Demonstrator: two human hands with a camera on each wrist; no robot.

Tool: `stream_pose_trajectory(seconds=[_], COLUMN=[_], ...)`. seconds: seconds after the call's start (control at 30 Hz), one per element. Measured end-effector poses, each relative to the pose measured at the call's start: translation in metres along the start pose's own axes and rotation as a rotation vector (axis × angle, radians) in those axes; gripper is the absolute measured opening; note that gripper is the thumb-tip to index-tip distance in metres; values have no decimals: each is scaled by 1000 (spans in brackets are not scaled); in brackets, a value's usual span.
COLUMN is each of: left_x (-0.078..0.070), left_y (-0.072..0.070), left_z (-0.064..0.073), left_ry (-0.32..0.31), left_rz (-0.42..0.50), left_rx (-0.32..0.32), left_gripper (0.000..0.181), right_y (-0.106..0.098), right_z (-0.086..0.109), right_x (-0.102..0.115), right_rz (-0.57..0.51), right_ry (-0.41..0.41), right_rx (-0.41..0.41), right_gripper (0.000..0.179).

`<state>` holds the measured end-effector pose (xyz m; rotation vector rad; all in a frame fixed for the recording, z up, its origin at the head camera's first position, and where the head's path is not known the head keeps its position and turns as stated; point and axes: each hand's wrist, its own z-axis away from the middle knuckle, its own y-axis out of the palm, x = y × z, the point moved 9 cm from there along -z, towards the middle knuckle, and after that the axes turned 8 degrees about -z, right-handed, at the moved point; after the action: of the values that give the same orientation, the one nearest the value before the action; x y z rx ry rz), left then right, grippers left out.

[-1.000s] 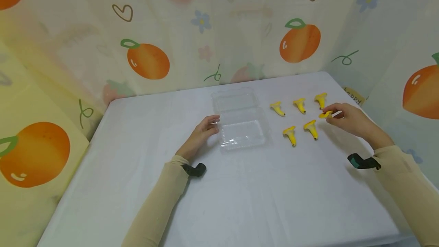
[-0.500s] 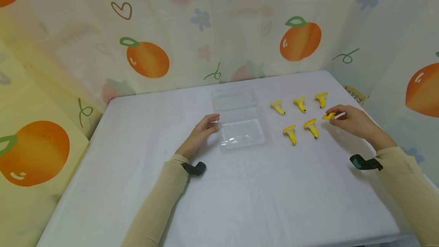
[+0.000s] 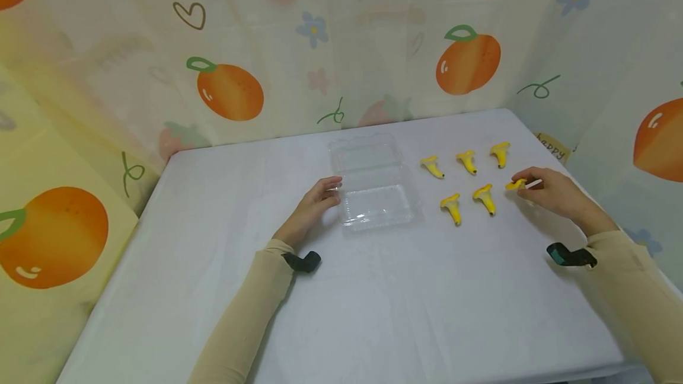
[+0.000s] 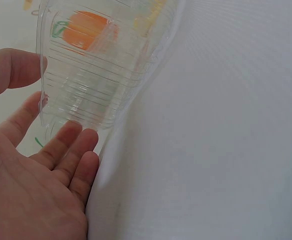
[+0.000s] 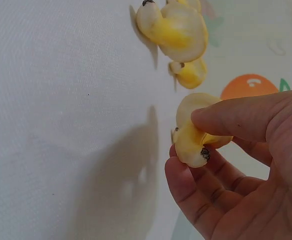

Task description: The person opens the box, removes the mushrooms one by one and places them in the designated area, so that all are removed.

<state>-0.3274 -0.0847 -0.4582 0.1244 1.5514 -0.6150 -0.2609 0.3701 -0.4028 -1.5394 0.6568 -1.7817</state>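
A makeshift recording booth rather than a lived-in room: fruit-printed curtains (image 3: pixel 341 46) with oranges, hearts and "happy" fill the frame's upper half, enclosing a table (image 3: pixel 373 313) under plain white cloth.

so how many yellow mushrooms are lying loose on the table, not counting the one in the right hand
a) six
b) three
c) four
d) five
d) five: three yellow mushrooms in the far row and two nearer ones lie on the white table, while the right hand pinches a sixth mushroom.
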Motion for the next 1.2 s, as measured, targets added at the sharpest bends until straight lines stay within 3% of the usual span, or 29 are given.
stream_pose_trajectory(seconds=[0.73,1.0,1.2], left_x=[0,0,0], left_y=[1,0,-1], left_z=[2,1,1], left_ry=[-2,-11,-41], left_rz=[3,77,104], left_rx=[5,-15,-36], left_gripper=[55,82,82], right_y=[8,11,11], right_z=[-2,-1,0], right_x=[-17,-15,-15], right_rz=[-15,-15,10], right_ry=[73,66,71], right_rx=[25,51,57], right_gripper=[42,49,59])
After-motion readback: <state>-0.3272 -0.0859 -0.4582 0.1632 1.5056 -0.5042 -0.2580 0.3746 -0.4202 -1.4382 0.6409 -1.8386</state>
